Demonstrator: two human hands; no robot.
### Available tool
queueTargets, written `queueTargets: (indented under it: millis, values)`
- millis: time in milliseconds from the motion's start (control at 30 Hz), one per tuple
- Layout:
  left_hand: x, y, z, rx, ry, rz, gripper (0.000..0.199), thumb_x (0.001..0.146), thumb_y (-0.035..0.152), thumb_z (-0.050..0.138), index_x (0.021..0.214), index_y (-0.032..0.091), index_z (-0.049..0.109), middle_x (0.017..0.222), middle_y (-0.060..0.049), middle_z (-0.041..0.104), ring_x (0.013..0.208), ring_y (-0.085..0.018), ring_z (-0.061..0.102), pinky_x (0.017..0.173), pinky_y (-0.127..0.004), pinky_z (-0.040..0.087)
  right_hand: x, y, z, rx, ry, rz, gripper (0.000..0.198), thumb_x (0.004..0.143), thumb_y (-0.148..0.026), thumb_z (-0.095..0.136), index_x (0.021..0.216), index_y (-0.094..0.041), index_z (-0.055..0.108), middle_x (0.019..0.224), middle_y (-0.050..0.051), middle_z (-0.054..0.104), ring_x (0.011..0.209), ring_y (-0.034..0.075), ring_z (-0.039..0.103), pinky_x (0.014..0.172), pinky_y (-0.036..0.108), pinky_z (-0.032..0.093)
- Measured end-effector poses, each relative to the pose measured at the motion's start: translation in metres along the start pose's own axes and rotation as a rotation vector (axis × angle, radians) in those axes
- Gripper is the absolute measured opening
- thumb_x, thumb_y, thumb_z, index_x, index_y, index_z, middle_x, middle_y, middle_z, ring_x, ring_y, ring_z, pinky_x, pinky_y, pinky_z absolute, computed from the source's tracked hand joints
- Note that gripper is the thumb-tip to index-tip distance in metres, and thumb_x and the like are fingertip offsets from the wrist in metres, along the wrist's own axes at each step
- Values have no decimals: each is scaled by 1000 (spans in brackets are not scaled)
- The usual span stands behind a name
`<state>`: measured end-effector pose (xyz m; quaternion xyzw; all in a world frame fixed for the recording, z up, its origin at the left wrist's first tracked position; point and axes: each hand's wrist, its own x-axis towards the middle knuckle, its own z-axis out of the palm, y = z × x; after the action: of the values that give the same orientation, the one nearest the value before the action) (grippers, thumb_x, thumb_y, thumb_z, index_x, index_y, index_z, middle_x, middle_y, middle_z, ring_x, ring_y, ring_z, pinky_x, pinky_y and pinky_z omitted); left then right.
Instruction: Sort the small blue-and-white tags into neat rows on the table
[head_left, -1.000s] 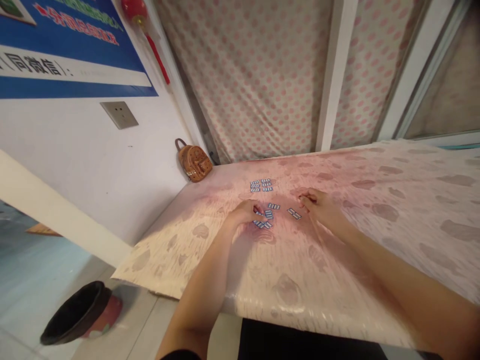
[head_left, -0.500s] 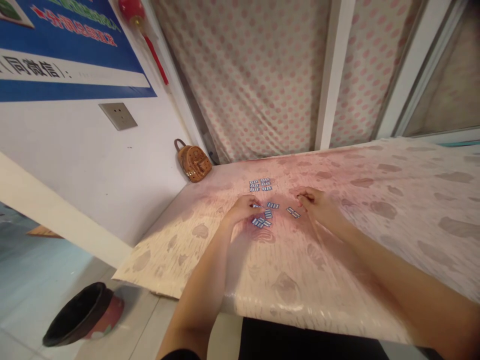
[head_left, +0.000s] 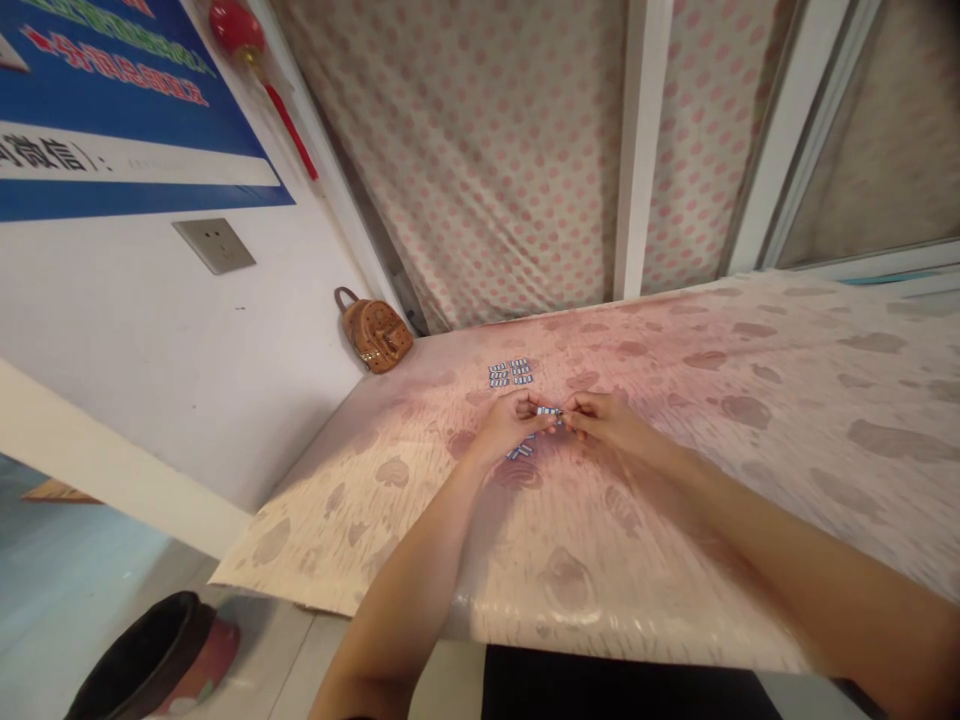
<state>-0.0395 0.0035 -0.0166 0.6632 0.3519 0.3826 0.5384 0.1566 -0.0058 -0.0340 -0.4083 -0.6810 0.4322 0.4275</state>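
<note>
Grip: left hand (head_left: 508, 425) and right hand (head_left: 604, 420) meet fingertip to fingertip, both pinched on one small blue-and-white tile (head_left: 550, 411) held between them just above the table (head_left: 675, 520).
Change: a second ago the hands are apart, the left on the loose tiles, the right beside a lone tile further right; now they have come together in the middle, and that lone tile no longer lies on the cloth.
Meaning: as a judgement, the right hand has carried it in to join the piece at the left hand.
Loose tiles: a few (head_left: 521, 451) lie just under the left hand, partly hidden.
Laid-out set: a neat block of tiles (head_left: 510, 373) sits further off, unchanged.
Around: a brown bag (head_left: 375, 332) stands at the far left corner; a black bin (head_left: 142, 660) is on the floor, near left.
</note>
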Motion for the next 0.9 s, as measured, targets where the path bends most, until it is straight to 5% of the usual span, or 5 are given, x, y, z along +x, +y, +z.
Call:
queueTargets:
  millis: [267, 400, 567, 733, 900]
  values:
    - [3, -3, -12, 29, 167, -34, 28, 77, 36, 77, 85, 14, 62, 78, -5, 71, 67, -14, 67, 68, -26, 52, 0, 3, -5, -30, 74, 4, 22, 75, -42, 61, 71, -21, 57, 60, -1, 59, 54, 13, 55, 52, 26, 41]
    - [2, -10, -28, 295, 324, -56, 15, 78, 26, 73, 78, 14, 65, 75, -5, 71, 71, -15, 66, 67, -25, 50, 4, 9, -12, -36, 206, 26, 21, 76, -41, 60, 70, -22, 54, 58, -1, 58, 54, 14, 54, 55, 28, 42]
    - [0, -19, -36, 612, 224, -182, 20, 69, 25, 80, 82, 14, 70, 76, -4, 70, 70, -15, 63, 60, -23, 44, 3, 3, -16, 2, 313, -10, 22, 79, -41, 59, 71, -21, 55, 65, 0, 59, 59, 14, 54, 59, 27, 43]
    - [3, -23, -36, 647, 165, -160, 17, 68, 20, 78, 80, 13, 69, 70, 0, 65, 65, -12, 58, 59, -21, 40, -1, -6, -15, 27, 365, 13, 18, 80, -36, 55, 71, -20, 56, 68, 1, 60, 60, 13, 53, 59, 28, 41]
    - [2, -25, -39, 657, 234, -184, 13, 68, 20, 77, 70, 14, 65, 61, 3, 60, 58, -10, 54, 54, -20, 37, -3, -11, -15, 42, 386, 46, 17, 80, -33, 54, 69, -21, 57, 68, 2, 60, 60, 13, 53, 59, 28, 41]
